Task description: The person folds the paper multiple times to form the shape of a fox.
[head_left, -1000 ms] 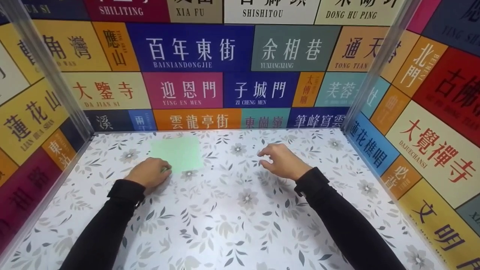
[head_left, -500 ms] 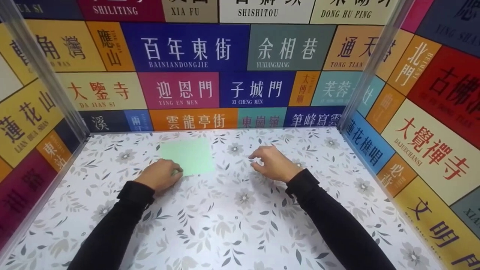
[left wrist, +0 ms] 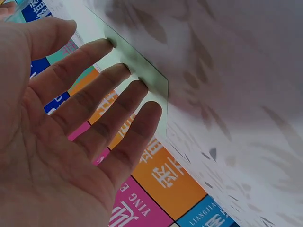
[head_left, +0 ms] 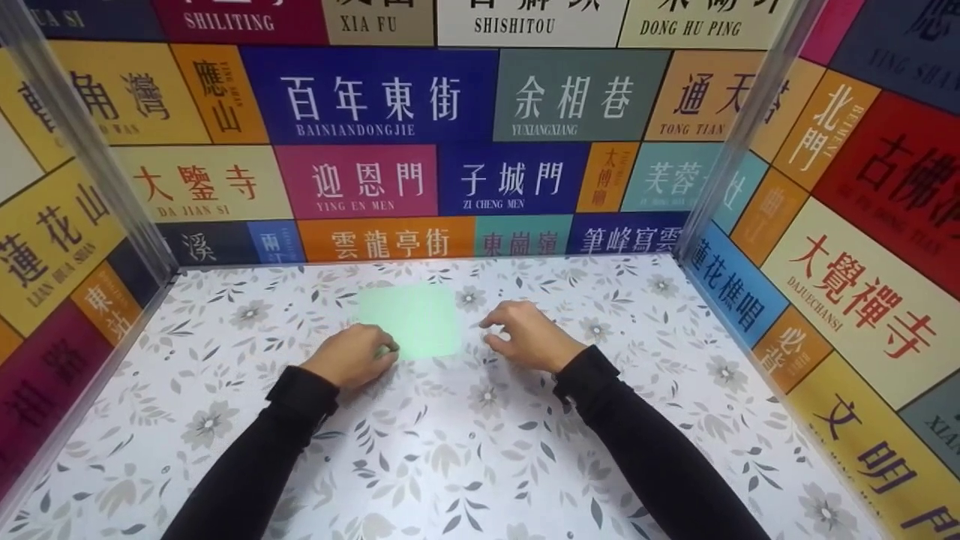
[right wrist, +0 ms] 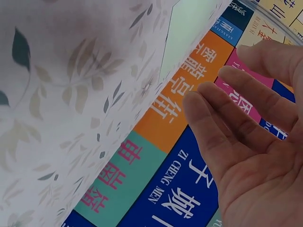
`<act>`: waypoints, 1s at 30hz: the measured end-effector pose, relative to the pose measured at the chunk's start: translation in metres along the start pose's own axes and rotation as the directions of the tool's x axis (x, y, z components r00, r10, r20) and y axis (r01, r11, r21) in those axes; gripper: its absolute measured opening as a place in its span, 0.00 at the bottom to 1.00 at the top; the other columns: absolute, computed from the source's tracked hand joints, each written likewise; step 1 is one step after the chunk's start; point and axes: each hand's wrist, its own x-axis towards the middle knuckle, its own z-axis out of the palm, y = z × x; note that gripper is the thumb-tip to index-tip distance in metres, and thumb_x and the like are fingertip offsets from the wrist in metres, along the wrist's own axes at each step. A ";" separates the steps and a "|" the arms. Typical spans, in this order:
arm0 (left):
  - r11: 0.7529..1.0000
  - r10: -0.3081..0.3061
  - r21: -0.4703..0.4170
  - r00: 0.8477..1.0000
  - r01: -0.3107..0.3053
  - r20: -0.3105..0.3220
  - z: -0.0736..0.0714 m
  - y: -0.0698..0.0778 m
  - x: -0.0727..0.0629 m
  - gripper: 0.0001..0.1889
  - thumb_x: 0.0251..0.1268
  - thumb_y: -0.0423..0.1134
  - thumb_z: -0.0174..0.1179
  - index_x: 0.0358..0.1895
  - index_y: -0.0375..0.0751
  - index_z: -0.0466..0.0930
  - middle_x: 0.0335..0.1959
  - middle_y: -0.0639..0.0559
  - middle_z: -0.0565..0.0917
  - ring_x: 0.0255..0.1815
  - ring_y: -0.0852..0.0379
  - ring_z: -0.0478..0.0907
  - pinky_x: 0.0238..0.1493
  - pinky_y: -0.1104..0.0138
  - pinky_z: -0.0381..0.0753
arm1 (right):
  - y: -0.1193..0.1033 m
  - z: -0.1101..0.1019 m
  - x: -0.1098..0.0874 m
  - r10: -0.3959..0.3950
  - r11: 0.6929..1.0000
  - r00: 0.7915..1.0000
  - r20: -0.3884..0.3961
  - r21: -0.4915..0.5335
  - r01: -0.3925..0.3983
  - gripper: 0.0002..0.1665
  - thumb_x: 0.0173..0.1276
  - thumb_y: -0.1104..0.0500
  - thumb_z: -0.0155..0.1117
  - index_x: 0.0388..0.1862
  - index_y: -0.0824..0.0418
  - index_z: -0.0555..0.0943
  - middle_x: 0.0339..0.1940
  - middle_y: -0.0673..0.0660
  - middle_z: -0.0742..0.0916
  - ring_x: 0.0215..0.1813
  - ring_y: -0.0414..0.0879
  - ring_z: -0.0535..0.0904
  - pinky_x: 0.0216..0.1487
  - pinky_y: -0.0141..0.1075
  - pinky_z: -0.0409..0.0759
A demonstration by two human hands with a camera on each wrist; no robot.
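A pale green square sheet of paper (head_left: 416, 322) lies flat on the flower-patterned tabletop in the head view. At its near left corner is my left hand (head_left: 352, 356). The left wrist view shows the fingertips of that hand touching the paper (left wrist: 152, 74) with the fingers fairly straight and the thumb held apart. To the right of the sheet my right hand (head_left: 532, 337) hovers with fingers gently bent. Nothing lies between its thumb and fingers in the right wrist view, where part of the paper (right wrist: 179, 40) shows beyond.
The white tabletop (head_left: 450, 465) carries printed grey leaves and flowers. Colourful panels with Chinese lettering form a back wall (head_left: 367, 97) and side walls around it. Clear plastic-looking corner strips (head_left: 739, 142) stand at the back corners.
My left hand has slid to the right, and the green paper has moved right with it. My right hand has shifted a little left and nearer, so the gap to the paper is smaller.
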 end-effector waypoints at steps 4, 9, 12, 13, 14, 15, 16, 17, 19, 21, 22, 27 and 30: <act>1.000 -0.010 -0.022 1.000 0.010 0.006 0.005 0.009 -0.001 0.17 0.86 0.46 0.68 0.64 0.40 0.94 0.66 0.39 0.94 0.75 0.34 0.88 0.83 0.38 0.82 | -0.003 0.008 0.002 -0.005 1.000 1.000 0.003 0.023 0.005 0.16 0.81 0.64 0.73 0.61 0.71 0.93 0.54 0.68 0.97 0.56 0.65 0.95 0.61 0.56 0.96; 1.000 0.015 -0.025 1.000 -0.015 0.005 0.011 0.019 -0.001 0.17 0.86 0.46 0.68 0.65 0.41 0.94 0.69 0.40 0.93 0.77 0.35 0.87 0.85 0.39 0.81 | -0.005 0.013 0.003 -0.009 0.998 1.000 0.004 0.054 0.009 0.15 0.81 0.65 0.73 0.60 0.71 0.93 0.54 0.68 0.97 0.56 0.64 0.96 0.61 0.55 0.96; 0.998 0.047 -0.031 0.999 -0.047 -0.007 0.014 0.022 -0.002 0.16 0.86 0.45 0.68 0.64 0.41 0.94 0.68 0.40 0.94 0.75 0.35 0.88 0.84 0.39 0.82 | -0.006 0.016 0.004 -0.010 0.998 1.000 0.010 0.063 0.009 0.15 0.81 0.65 0.73 0.61 0.70 0.94 0.54 0.68 0.97 0.56 0.64 0.96 0.61 0.55 0.96; 0.998 0.055 -0.034 0.998 -0.056 -0.010 0.015 0.024 -0.003 0.16 0.86 0.44 0.68 0.64 0.41 0.94 0.68 0.39 0.94 0.75 0.35 0.88 0.84 0.39 0.82 | -0.006 0.017 0.004 -0.009 0.998 1.000 0.012 0.064 0.009 0.15 0.81 0.64 0.73 0.61 0.70 0.94 0.54 0.69 0.97 0.56 0.64 0.95 0.61 0.55 0.96; 0.997 0.065 -0.034 0.998 -0.065 -0.013 0.016 0.025 -0.004 0.16 0.86 0.44 0.68 0.64 0.41 0.94 0.67 0.39 0.94 0.75 0.35 0.88 0.84 0.39 0.82 | -0.007 0.019 0.004 -0.010 0.998 1.000 0.014 0.066 0.009 0.15 0.81 0.64 0.73 0.61 0.69 0.94 0.54 0.69 0.97 0.55 0.63 0.95 0.60 0.55 0.96; 0.997 0.071 -0.034 0.997 -0.072 -0.016 0.016 0.026 -0.005 0.15 0.86 0.44 0.69 0.63 0.40 0.94 0.67 0.39 0.94 0.74 0.35 0.88 0.83 0.39 0.83 | -0.008 0.020 0.005 -0.010 0.998 1.000 0.015 0.069 0.009 0.15 0.81 0.64 0.73 0.61 0.69 0.94 0.54 0.69 0.97 0.55 0.63 0.95 0.60 0.54 0.96; 0.997 0.072 -0.037 0.997 -0.072 -0.017 0.017 0.027 -0.005 0.15 0.86 0.44 0.69 0.63 0.40 0.94 0.67 0.39 0.94 0.74 0.35 0.88 0.84 0.40 0.83 | -0.008 0.021 0.005 -0.009 0.997 1.000 0.016 0.073 0.008 0.15 0.81 0.64 0.73 0.61 0.70 0.94 0.54 0.69 0.97 0.55 0.63 0.95 0.60 0.54 0.96; 0.997 0.072 -0.037 0.997 -0.073 -0.019 0.017 0.029 -0.006 0.15 0.86 0.44 0.69 0.63 0.41 0.95 0.67 0.39 0.94 0.74 0.35 0.88 0.83 0.40 0.83 | -0.008 0.022 0.005 -0.006 0.997 1.000 0.018 0.076 0.005 0.15 0.81 0.64 0.73 0.61 0.70 0.94 0.54 0.69 0.97 0.56 0.64 0.95 0.60 0.54 0.96; 0.997 0.071 -0.035 0.997 -0.072 -0.022 0.018 0.033 -0.007 0.15 0.86 0.44 0.69 0.63 0.41 0.95 0.67 0.40 0.94 0.74 0.36 0.88 0.83 0.40 0.83 | -0.008 0.023 0.005 -0.012 0.997 1.000 0.015 0.074 0.011 0.15 0.81 0.64 0.73 0.60 0.70 0.94 0.54 0.70 0.97 0.56 0.65 0.95 0.60 0.54 0.96; 0.997 0.076 -0.030 0.997 -0.077 -0.025 0.019 0.036 -0.008 0.15 0.85 0.44 0.70 0.63 0.42 0.95 0.66 0.41 0.95 0.73 0.36 0.89 0.82 0.40 0.84 | -0.008 0.024 0.004 -0.010 0.997 1.000 0.014 0.077 0.009 0.15 0.81 0.65 0.73 0.60 0.71 0.93 0.53 0.70 0.96 0.56 0.65 0.95 0.59 0.54 0.97; 0.996 0.081 -0.027 0.996 -0.082 -0.026 0.020 0.038 -0.008 0.15 0.85 0.44 0.70 0.63 0.42 0.95 0.66 0.41 0.95 0.72 0.36 0.89 0.81 0.40 0.84 | -0.008 0.025 0.003 -0.007 0.997 1.000 0.014 0.077 0.006 0.15 0.81 0.65 0.73 0.60 0.71 0.93 0.53 0.70 0.96 0.56 0.66 0.95 0.59 0.54 0.97; 0.996 0.089 -0.009 0.996 -0.089 -0.015 0.024 0.045 -0.011 0.15 0.85 0.45 0.70 0.63 0.42 0.94 0.65 0.42 0.95 0.70 0.37 0.90 0.80 0.40 0.86 | -0.008 0.030 -0.001 0.018 0.997 0.999 0.033 0.074 -0.021 0.15 0.81 0.64 0.74 0.60 0.71 0.93 0.54 0.70 0.96 0.55 0.64 0.95 0.59 0.54 0.97; 0.995 0.095 0.000 0.995 -0.095 -0.011 0.026 0.052 -0.011 0.15 0.85 0.45 0.71 0.63 0.42 0.95 0.65 0.42 0.95 0.70 0.36 0.90 0.79 0.40 0.86 | -0.007 0.031 -0.005 0.034 0.997 0.999 0.039 0.070 -0.037 0.16 0.82 0.64 0.74 0.61 0.70 0.93 0.54 0.68 0.97 0.56 0.63 0.95 0.60 0.54 0.96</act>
